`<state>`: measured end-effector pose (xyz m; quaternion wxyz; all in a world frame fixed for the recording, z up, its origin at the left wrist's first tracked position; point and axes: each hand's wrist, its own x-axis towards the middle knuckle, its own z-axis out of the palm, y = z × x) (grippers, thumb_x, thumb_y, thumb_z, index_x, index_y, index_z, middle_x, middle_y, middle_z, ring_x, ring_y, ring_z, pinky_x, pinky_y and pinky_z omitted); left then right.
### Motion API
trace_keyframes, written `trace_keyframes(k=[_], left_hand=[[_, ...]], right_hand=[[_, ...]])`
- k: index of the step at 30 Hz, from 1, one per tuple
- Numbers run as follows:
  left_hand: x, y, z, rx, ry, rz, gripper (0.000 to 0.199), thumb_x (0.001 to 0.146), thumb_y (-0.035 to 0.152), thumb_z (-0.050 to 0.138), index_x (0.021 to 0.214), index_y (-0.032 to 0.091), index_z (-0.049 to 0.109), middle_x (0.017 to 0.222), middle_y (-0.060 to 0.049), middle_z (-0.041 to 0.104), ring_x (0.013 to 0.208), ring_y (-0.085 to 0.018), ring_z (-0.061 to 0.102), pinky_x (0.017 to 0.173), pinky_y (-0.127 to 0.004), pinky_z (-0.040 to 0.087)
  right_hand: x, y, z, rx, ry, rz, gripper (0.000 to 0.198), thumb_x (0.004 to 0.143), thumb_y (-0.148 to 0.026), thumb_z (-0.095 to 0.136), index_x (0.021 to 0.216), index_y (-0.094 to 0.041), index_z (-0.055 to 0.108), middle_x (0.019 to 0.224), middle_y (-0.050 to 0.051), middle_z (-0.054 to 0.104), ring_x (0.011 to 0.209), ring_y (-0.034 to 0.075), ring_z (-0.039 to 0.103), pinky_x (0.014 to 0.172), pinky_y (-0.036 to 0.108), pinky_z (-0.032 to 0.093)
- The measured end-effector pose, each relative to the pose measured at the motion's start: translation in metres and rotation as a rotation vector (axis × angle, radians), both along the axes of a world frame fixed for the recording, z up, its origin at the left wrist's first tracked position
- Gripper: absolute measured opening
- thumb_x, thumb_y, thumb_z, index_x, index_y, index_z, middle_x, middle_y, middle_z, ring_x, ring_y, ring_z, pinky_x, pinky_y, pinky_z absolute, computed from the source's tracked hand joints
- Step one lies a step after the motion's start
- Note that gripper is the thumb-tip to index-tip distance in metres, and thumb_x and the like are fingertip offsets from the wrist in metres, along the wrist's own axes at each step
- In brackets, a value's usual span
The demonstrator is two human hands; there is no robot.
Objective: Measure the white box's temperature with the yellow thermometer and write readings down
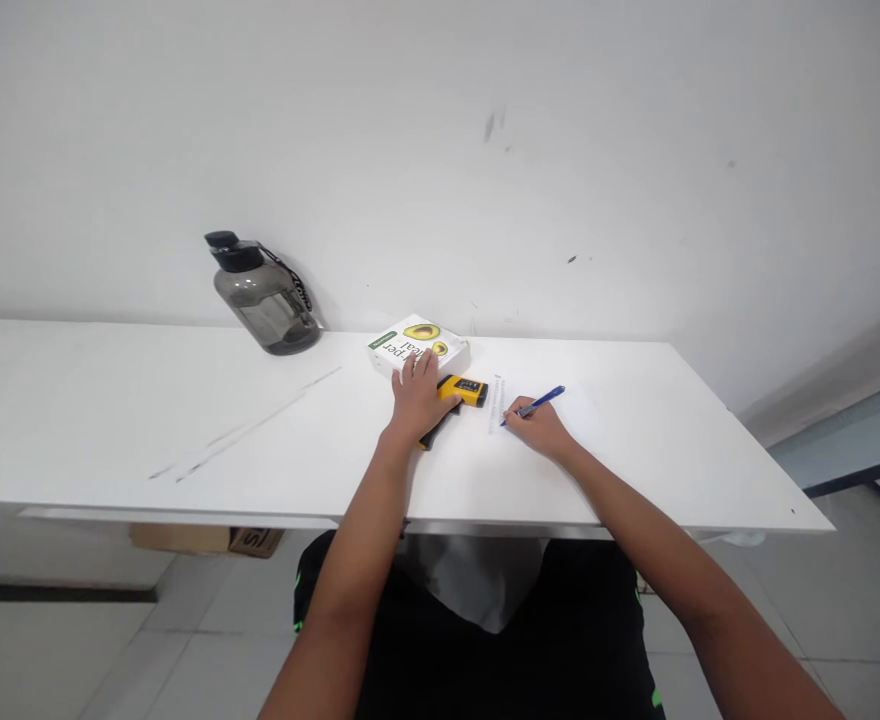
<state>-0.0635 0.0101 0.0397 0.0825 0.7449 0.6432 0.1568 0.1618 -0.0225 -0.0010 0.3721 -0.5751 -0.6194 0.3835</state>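
My right hand is closed around a blue pen, its tip down at a white sheet of paper. Small print or writing runs along the sheet's left side, too small to read. My left hand lies with its fingers stretched out against a white box with avocado pictures. Under that hand and beside its thumb is a yellow and black infrared thermometer, lying on its side; part of it is hidden by the hand.
A grey see-through water bottle with a black cap and strap stands at the wall, left of the box. The white table bears dark scuff marks. A cardboard box shows below the table's front edge.
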Motion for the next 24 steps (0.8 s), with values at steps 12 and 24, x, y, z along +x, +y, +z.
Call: trace_keyframes(k=[12, 24], left_hand=[[-0.0002, -0.0005, -0.0003, 0.011, -0.006, -0.001, 0.085, 0.083, 0.049, 0.057, 0.154, 0.02, 0.021, 0.164, -0.011, 0.02, 0.152, -0.033, 0.008, 0.121, -0.058, 0.011], [0.0, -0.0008, 0.0006, 0.009, -0.01, -0.002, 0.085, 0.083, 0.049, 0.058, 0.154, 0.02, 0.021, 0.163, -0.011, 0.02, 0.152, -0.033, 0.008, 0.121, -0.058, 0.011]], right_hand=[[-0.0007, 0.0011, -0.0012, 0.001, -0.017, -0.033, 0.021, 0.071, -0.04, 0.059, 0.068, -0.02, 0.061, 0.056, -0.003, 0.052, 0.056, 0.013, 0.043, 0.052, 0.026, 0.033], [0.0004, 0.0012, -0.0024, 0.024, -0.022, -0.053, 0.019, 0.071, -0.039, 0.058, 0.066, -0.02, 0.059, 0.057, -0.003, 0.051, 0.057, 0.013, 0.044, 0.053, 0.026, 0.033]])
